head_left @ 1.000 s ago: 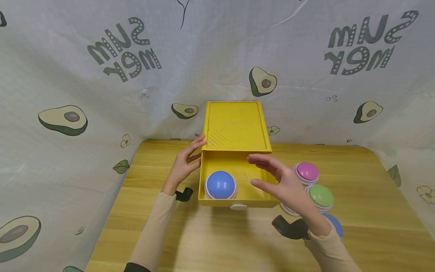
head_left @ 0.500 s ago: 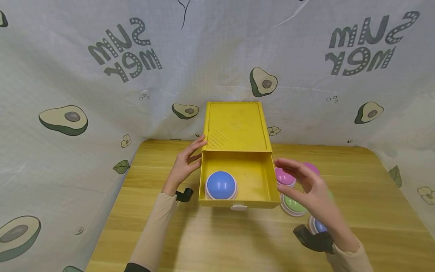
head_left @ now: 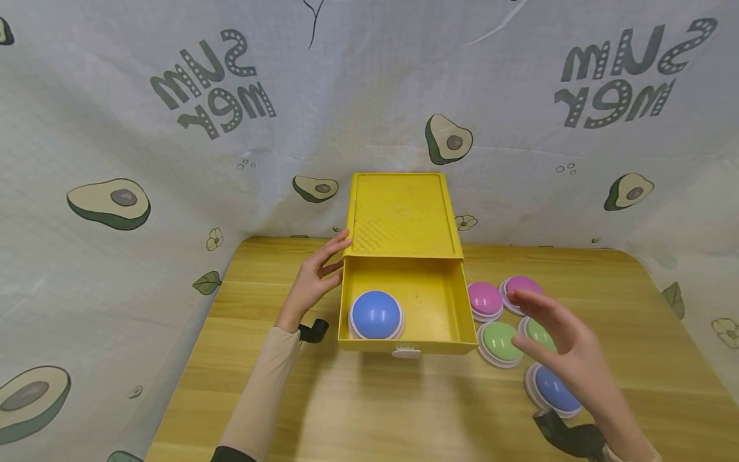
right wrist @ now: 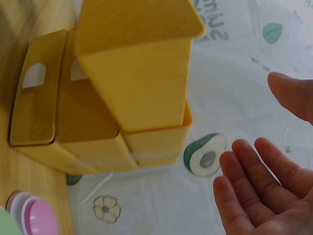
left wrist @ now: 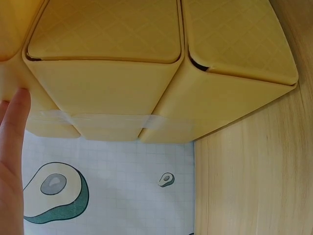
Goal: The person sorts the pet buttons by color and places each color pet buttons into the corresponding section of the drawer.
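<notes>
A yellow drawer cabinet [head_left: 404,215] stands at the table's back with its top drawer [head_left: 433,308] pulled out. Inside the drawer's front left corner lies a blue dome on a white base [head_left: 376,314]. My left hand [head_left: 308,282] rests its straight fingers against the cabinet's left side; one finger [left wrist: 17,110] shows on that wall in the left wrist view. Fingers spread and holding nothing, my right hand [head_left: 574,353] hovers over the domes to the right. Among these are a pink dome [head_left: 485,298], a green dome [head_left: 501,340] and another blue dome [head_left: 557,388], partly covered by the hand.
Another pink dome [head_left: 522,287] and a second green dome [head_left: 539,333] sit farther right. Lower closed drawers [right wrist: 36,93] show in the right wrist view. A sheet printed with avocados [head_left: 288,96] hangs behind the wooden table [head_left: 369,410].
My right hand has moved from over the drawer to the right and nearer, uncovering the pink and green domes. The left hand and the blue dome in the drawer have stayed put.
</notes>
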A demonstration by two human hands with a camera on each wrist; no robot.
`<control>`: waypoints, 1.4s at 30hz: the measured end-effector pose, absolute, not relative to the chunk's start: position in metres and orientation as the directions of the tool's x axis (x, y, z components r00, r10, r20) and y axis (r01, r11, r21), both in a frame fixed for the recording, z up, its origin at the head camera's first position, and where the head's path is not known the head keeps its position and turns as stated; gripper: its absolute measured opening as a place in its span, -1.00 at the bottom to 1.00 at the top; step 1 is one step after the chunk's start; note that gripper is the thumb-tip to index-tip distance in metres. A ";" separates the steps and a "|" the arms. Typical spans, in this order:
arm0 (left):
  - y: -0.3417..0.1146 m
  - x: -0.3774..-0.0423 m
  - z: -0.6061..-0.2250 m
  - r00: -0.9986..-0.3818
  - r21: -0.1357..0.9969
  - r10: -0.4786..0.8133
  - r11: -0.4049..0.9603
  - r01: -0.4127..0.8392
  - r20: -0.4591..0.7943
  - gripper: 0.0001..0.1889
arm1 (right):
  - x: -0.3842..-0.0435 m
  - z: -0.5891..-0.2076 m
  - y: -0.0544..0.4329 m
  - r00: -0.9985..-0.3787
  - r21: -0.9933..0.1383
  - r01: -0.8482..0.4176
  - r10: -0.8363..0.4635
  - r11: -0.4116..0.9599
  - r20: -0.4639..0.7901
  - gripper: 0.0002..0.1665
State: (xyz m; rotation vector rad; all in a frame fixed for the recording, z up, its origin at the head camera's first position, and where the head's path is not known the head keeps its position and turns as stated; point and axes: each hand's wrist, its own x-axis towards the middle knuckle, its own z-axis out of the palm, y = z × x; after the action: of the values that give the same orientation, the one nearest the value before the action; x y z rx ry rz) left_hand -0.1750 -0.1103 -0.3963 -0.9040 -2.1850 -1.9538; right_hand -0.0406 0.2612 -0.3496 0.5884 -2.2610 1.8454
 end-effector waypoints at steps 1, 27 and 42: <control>-0.110 -0.175 -0.396 -0.824 0.884 0.372 0.017 0.466 0.427 -0.47 | -0.039 -0.351 0.264 -0.913 -0.905 -0.391 -0.197 0.168 0.358 -0.25; -0.113 -0.187 -0.417 -0.818 0.878 0.368 0.009 0.478 0.442 -0.44 | 0.001 -0.392 0.315 -0.974 -0.937 -0.229 -0.062 0.263 0.220 -0.21; -0.110 -0.175 -0.397 -0.813 0.876 0.373 0.001 0.483 0.448 -0.47 | 0.009 -0.424 0.331 -0.970 -0.950 -0.240 -0.031 0.200 0.239 -0.19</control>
State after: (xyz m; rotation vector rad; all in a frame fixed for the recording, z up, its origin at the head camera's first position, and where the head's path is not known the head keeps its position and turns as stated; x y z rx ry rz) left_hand -0.1748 -0.1104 -0.3974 -0.9262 -2.1600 -1.9522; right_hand 0.0087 0.3309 -0.4242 0.2634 -2.2990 1.8688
